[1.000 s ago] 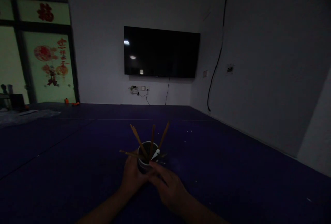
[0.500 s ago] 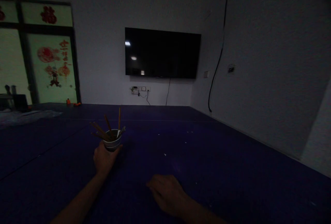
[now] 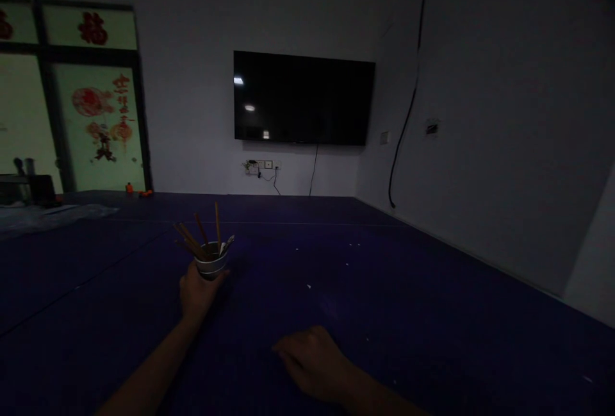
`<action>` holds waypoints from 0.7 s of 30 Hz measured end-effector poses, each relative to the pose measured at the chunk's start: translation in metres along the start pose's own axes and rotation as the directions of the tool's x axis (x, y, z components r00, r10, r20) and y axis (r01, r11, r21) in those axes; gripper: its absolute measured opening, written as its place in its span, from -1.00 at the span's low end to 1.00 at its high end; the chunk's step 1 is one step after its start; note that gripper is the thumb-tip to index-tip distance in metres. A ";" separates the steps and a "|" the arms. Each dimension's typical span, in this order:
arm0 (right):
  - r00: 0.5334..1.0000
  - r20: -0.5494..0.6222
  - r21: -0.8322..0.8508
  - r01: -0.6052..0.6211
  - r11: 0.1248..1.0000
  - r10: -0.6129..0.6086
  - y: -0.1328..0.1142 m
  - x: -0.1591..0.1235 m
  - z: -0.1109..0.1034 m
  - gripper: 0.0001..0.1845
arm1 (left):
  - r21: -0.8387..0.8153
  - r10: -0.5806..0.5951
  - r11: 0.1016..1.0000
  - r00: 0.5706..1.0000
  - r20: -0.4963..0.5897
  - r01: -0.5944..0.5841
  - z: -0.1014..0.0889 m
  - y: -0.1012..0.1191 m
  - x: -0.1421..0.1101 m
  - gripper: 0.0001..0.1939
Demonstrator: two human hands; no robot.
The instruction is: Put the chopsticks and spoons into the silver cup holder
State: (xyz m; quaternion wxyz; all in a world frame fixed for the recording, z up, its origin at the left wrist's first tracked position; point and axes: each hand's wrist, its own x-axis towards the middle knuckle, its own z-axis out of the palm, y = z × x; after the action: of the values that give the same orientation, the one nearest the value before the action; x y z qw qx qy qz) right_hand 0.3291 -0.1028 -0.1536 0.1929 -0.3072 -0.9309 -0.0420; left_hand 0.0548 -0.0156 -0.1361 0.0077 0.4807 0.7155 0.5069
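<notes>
My left hand (image 3: 196,291) is wrapped round a grey cup (image 3: 211,266) with pale bands, held upright on or just above the table. Several brown chopsticks (image 3: 191,243) stick up out of the cup, most leaning left. One lighter stick (image 3: 218,227) stands nearly straight. A small shiny utensil (image 3: 228,244), perhaps a spoon handle, leans over the right rim beside something white. To the right and closer to me, my right hand (image 3: 312,361) rests at the tabletop, fingers curled together, with nothing visible in them. Its palm side is hidden.
The dark blue table (image 3: 269,300) has several small white scraps (image 3: 309,286) on it. Clear plastic sheeting (image 3: 72,216) and a black box (image 3: 41,190) lie at the far left, with orange items (image 3: 145,193) at the back edge. A cable (image 3: 401,140) hangs along the right wall.
The lighter stick has tipped a little to the left in the cup. The view has shifted very slightly; both hands stay nearly in place.
</notes>
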 end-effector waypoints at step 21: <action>0.994 0.096 0.061 -0.049 0.997 0.043 -0.001 0.003 -0.003 -0.67 | -0.111 -0.032 0.993 0.999 0.033 0.035 0.002 -0.005 0.008 -0.21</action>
State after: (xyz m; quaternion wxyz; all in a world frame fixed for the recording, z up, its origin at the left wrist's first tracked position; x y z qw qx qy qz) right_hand 0.3277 -0.1022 -0.1498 0.1590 -0.3242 -0.9325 0.0065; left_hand 0.0483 -0.0084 -0.1365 0.0543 0.4754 0.6937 0.5384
